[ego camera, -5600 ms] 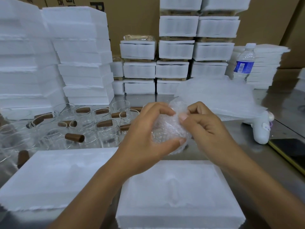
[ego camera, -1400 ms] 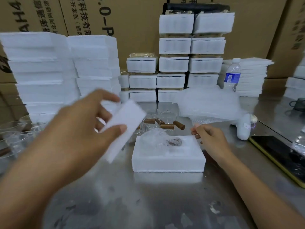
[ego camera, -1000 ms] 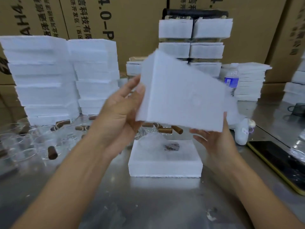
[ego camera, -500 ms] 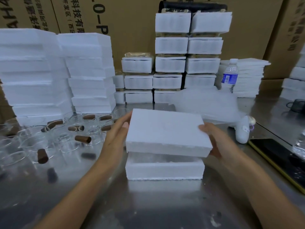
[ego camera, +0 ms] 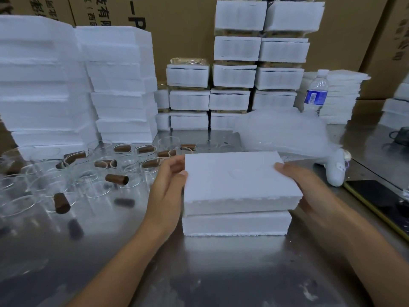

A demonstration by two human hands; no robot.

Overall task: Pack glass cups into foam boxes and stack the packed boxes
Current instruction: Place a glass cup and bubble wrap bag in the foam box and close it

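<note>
A steel table [ego camera: 221, 273] carries the work. Nearest, a foam lid [ego camera: 234, 176] lies over its base [ego camera: 234, 222], slightly askew and seemingly not yet seated. The left hand [ego camera: 166, 191] and right hand [ego camera: 309, 191] grip the lid's ends. Beyond, many cups [ego camera: 99, 173] wait unpacked; farthest, packed boxes [ego camera: 259, 76] stand stacked.

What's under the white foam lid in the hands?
A white rectangular foam box base on the steel table. The white foam lid covers its interior; contents unseen.
</note>
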